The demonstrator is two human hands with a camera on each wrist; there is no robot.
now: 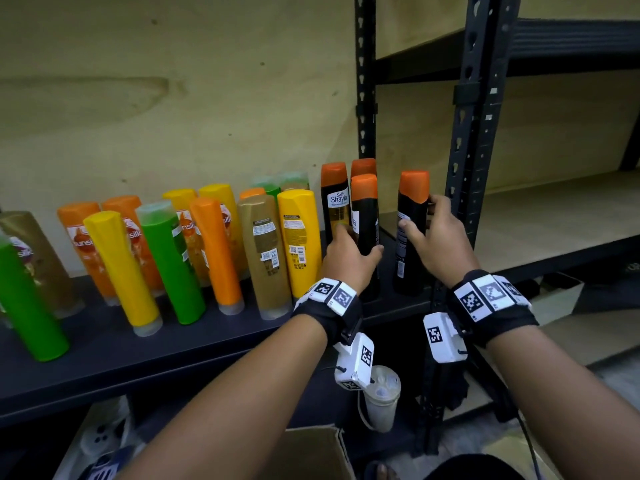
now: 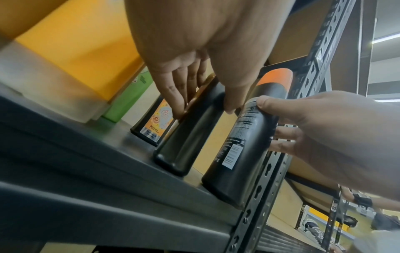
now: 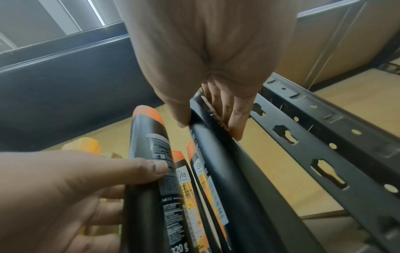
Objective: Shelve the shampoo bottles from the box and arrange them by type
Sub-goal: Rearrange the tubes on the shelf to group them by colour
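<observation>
Two black shampoo bottles with orange caps stand on the dark shelf at its right end. My left hand grips the left one around its middle, thumb on the right side. In the left wrist view its base rests on the shelf board, with my left hand above. My right hand grips the other bottle, which stands close to the rack's upright post. The right wrist view shows my right hand pinching that bottle edge-on. Two more black bottles stand behind.
Several orange, yellow, green and gold bottles stand in loose rows to the left on the same shelf. A cardboard box sits below near my arms, beside a clear plastic container. The neighbouring rack's wooden shelf lies to the right.
</observation>
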